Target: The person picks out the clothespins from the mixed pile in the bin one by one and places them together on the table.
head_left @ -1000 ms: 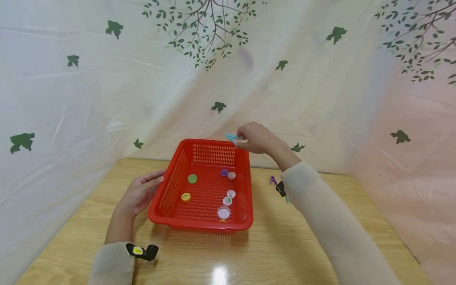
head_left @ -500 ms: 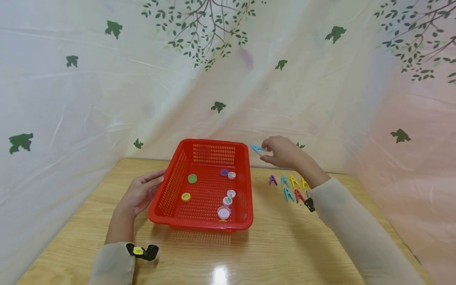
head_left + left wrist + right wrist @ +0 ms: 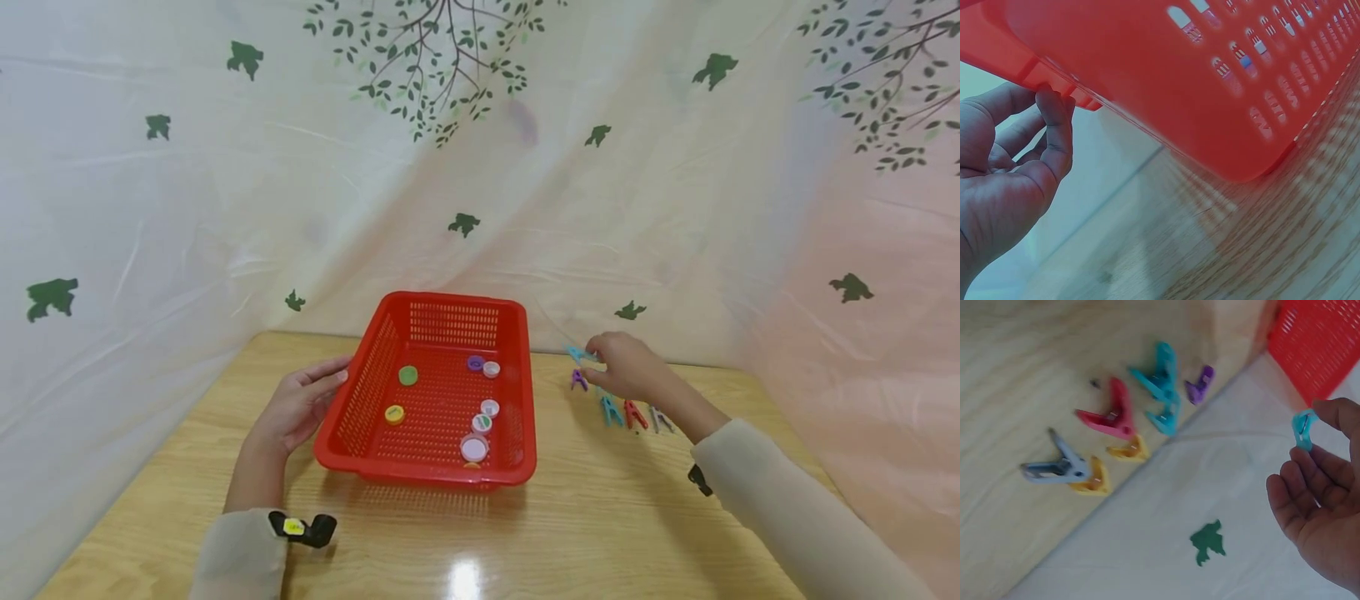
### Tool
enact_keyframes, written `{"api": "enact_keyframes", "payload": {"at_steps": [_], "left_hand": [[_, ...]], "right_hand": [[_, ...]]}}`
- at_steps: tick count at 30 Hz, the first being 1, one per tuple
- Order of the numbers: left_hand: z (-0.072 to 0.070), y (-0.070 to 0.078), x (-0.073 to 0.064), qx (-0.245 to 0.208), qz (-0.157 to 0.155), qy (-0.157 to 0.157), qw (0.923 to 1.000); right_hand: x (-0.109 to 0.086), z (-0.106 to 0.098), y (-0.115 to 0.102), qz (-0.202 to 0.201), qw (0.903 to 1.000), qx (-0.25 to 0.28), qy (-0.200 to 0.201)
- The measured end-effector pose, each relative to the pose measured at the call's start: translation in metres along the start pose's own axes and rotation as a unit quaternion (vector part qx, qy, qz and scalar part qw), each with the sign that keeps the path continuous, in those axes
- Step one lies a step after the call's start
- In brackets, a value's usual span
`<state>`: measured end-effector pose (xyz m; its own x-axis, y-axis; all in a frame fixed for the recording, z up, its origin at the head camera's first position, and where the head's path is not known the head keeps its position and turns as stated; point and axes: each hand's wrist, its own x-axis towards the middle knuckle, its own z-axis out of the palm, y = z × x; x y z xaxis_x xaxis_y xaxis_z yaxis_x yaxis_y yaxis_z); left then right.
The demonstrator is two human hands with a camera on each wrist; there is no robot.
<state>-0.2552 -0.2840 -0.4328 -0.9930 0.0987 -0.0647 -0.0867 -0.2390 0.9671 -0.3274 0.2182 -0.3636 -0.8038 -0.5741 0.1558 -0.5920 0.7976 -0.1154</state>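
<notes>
At the left side of the red plastic basket [image 3: 431, 477], my left hand [image 3: 296, 408] holds the rim with bent fingers. The left wrist view shows those fingers [image 3: 1057, 125] reaching up under the rim. My right hand [image 3: 630, 367] pinches a light blue clothespin [image 3: 1302, 428] between thumb and fingertips, to the right of the basket and over the back of the table. Below and beside that hand lie a purple clothespin [image 3: 579, 380], a blue one [image 3: 611, 411], a red one [image 3: 635, 414] and a grey one [image 3: 661, 419]. Yellow clothespins [image 3: 1129, 450] show in the right wrist view.
Several bottle caps lie in the basket, among them a green cap [image 3: 408, 375], a yellow cap [image 3: 394, 414], a purple cap [image 3: 476, 363] and a large white cap [image 3: 474, 448]. A leaf-printed curtain [image 3: 360, 233] hangs behind the wooden table [image 3: 600, 517].
My right hand has moved right and down from the basket's far right corner toward the clothespins, still pinching the light blue clothespin. My left hand and the basket have stayed put.
</notes>
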Motion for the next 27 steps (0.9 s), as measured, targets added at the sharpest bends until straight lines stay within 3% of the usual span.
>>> {"api": "enact_keyframes", "payload": {"at_steps": [8,18,27], "left_hand": [[0.001,0.000,0.000,-0.004,0.006,-0.005,1.0000],[0.000,0.000,0.001,-0.005,0.011,-0.009,0.9999],[0.000,0.000,0.001,-0.010,0.010,-0.009,0.9999]], "right_hand": [[-0.021,0.033,0.001,0.052,0.9970,0.055,0.012],[-0.038,0.064,-0.006,0.082,0.9890,0.119,0.031],[-0.043,0.079,-0.016,0.147,0.9814,0.119,0.032]]}}
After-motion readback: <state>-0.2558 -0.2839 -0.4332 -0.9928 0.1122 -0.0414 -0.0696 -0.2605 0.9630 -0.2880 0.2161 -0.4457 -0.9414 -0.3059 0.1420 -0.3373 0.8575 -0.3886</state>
